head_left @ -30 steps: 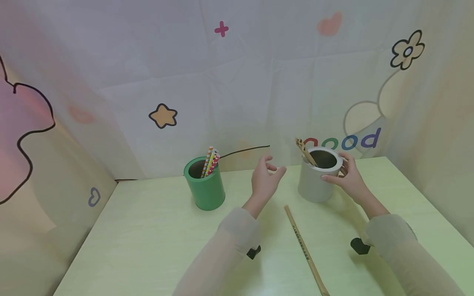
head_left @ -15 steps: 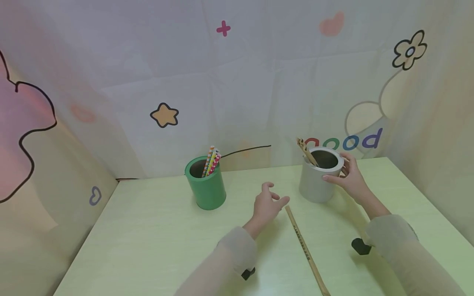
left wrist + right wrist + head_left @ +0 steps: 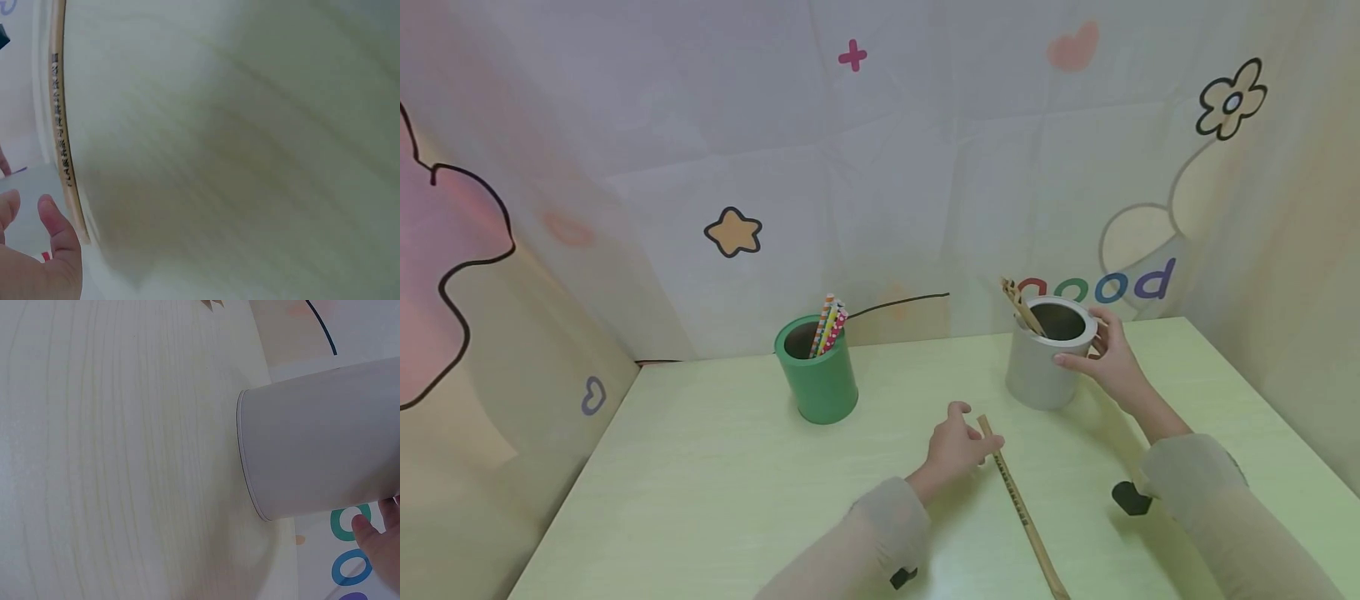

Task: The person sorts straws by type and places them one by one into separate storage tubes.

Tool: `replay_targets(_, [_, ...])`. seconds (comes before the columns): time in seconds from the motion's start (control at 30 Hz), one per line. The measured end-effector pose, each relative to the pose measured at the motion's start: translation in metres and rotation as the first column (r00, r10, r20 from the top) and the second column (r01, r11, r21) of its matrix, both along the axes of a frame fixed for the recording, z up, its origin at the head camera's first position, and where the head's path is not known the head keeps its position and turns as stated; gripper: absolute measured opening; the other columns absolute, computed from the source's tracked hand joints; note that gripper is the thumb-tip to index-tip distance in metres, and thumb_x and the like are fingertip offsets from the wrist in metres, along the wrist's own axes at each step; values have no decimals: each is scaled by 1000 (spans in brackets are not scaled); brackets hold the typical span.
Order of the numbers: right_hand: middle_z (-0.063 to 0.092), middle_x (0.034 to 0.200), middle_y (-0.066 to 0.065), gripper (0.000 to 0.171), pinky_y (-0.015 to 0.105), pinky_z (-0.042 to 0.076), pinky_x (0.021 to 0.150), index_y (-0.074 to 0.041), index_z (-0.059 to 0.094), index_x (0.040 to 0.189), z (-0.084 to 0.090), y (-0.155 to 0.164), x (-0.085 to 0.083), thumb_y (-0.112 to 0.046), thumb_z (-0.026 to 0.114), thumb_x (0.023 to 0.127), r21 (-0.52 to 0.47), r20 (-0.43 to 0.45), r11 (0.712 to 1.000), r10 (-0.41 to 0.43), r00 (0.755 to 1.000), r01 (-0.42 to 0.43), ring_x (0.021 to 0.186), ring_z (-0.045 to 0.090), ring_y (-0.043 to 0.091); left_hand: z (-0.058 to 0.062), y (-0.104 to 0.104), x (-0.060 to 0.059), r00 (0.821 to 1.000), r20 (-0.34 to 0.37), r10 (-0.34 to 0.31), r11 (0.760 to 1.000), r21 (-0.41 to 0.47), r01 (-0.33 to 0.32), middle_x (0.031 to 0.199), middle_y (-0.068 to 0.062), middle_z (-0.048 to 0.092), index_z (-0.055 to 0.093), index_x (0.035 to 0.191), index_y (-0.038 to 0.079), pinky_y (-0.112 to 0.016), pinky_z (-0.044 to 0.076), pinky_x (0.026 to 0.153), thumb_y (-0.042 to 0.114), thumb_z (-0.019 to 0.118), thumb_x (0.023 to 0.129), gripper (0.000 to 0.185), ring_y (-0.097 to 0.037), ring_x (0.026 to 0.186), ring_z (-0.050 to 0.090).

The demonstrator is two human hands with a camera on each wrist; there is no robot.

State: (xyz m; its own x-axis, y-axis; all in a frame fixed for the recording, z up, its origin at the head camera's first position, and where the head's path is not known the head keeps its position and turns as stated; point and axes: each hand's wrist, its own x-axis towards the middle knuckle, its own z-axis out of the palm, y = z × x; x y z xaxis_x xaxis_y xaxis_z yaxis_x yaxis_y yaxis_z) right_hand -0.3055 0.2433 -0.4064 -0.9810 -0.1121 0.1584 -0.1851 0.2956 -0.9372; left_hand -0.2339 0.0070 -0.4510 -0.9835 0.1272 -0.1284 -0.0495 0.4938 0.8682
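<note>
A long, slim wooden stick (image 3: 1020, 502) with dark printed characters lies on the table. My left hand (image 3: 956, 443) is at its far end, the thumb extended over the stick in the head view. In the left wrist view the thumb (image 3: 58, 228) is beside the stick's end (image 3: 84, 232); whether it touches, I cannot tell. My right hand (image 3: 1108, 357) holds the white cylindrical cup (image 3: 1039, 373) by its right side near the rim, thumb in front and fingers behind. Light-brown wooden sticks (image 3: 1021, 307) lean inside that cup.
To the left stands a green cylindrical cup (image 3: 817, 379) holding several patterned sticks (image 3: 827, 327). Behind the table (image 3: 700, 483) hangs a pale printed cloth (image 3: 880, 192), and more cloth closes off both sides.
My left hand has come down and toward me, then slightly right to the wooden stick's far end. My right hand stays on the white cup, and both cups keep their places.
</note>
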Motion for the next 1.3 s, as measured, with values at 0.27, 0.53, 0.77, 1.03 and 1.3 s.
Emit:
replay_targets(0.27, [9,145,24,87,60,21,101,-7,-2,136,-3,2,-3,-8,64,80,-4,-7,1000,11,1000,-11,132,11,42,-7,6,3,1000,-8,29,1000,-10,-29,73,3,56,38,121,9,-20,41,51,27,70,74,59,-9,53,52])
replay_targets(0.53, [13,144,23,83,56,24,100,-12,1,136,-4,2,-2,-10,63,80,9,-18,1000,9,1000,-9,132,15,40,-11,11,10,998,-27,50,996,-68,-52,72,3,55,43,117,9,-20,39,53,26,71,73,55,-8,59,48])
replay_targets(0.77, [15,143,22,82,51,28,99,-15,3,136,-3,1,-2,-13,64,80,20,-18,1000,2,1000,-1,132,17,39,-15,14,12,998,-44,55,990,-124,-60,70,3,54,44,113,9,-20,38,51,29,73,71,55,-9,58,47])
replay_targets(1.03, [12,144,24,85,57,24,100,-8,-1,136,-4,2,-4,-8,63,80,4,-10,1000,4,1000,-4,132,14,41,-18,18,12,997,-47,54,983,-175,-62,66,5,49,44,112,10,-19,36,47,30,74,68,57,-8,54,44])
replay_targets(1.3, [10,144,25,86,59,22,101,-7,-2,136,-2,1,-2,-8,63,80,-4,0,1000,7,1000,-7,132,12,42,-16,19,11,999,-50,21,982,-188,-31,63,3,49,42,114,10,-18,37,43,12,73,68,55,-8,49,43])
